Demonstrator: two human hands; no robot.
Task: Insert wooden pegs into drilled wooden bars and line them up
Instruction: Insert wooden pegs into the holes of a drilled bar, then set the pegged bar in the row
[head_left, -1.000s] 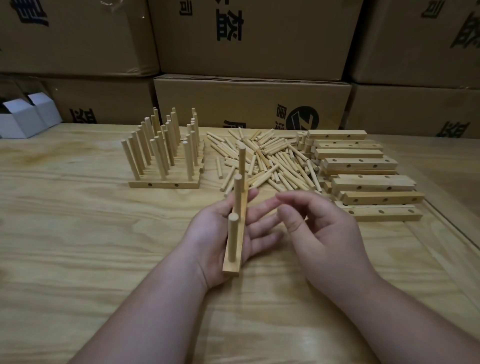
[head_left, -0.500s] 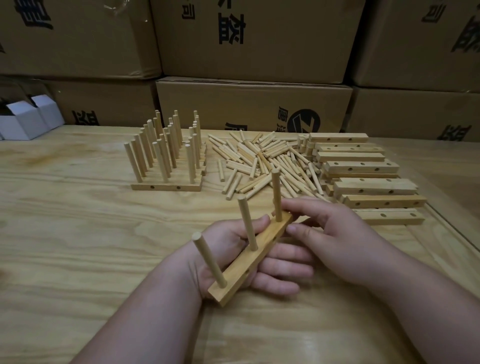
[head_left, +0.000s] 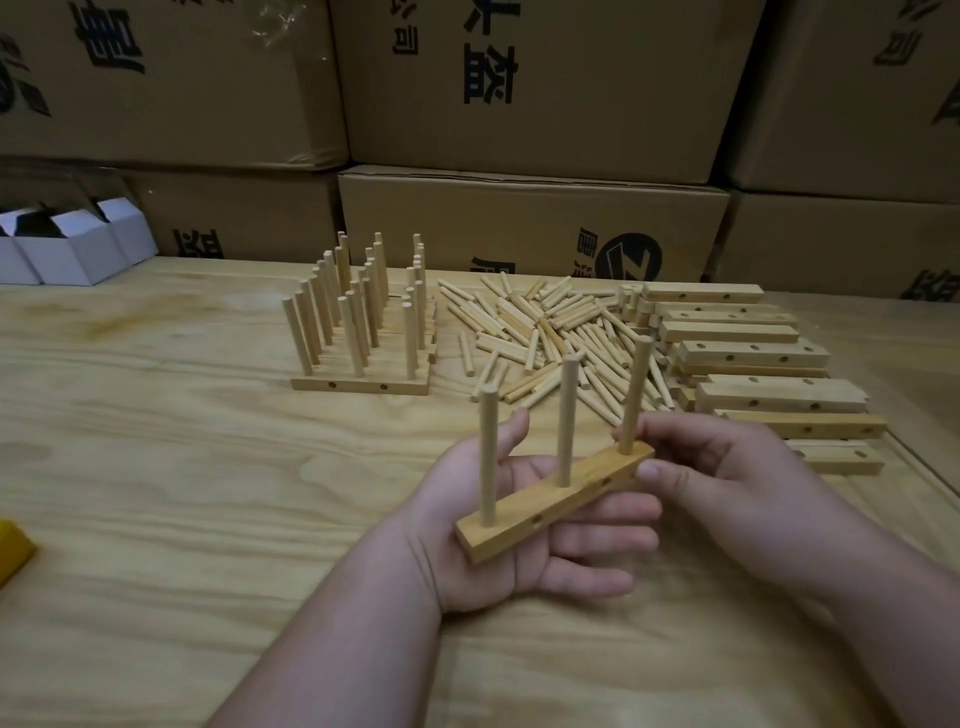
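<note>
**Pegged bar turned level between both hands**

The bar has swung from a steep diagonal half a second ago to nearly level, its three pegs now standing upright, above the near middle of the surface.

At the far left edge a yellow object is cut off by the frame; what it is cannot be told. Behind it, small white boxes sit at the back corner. The pale plywood surface carries a block of finished bars with pegs pointing up. The left hand cradles the held bar from below, fingers curled under it and thumb up behind. Beyond lies a loose heap of pegs. The right hand pinches the bar's right end, thumb on the front face, fingers behind the last peg. To the right, drilled empty bars lie stacked in rows.

Brown cardboard cartons wall the back. They bear large black Chinese characters and a round black logo; most are cropped, upside down or too dim to read.
</note>
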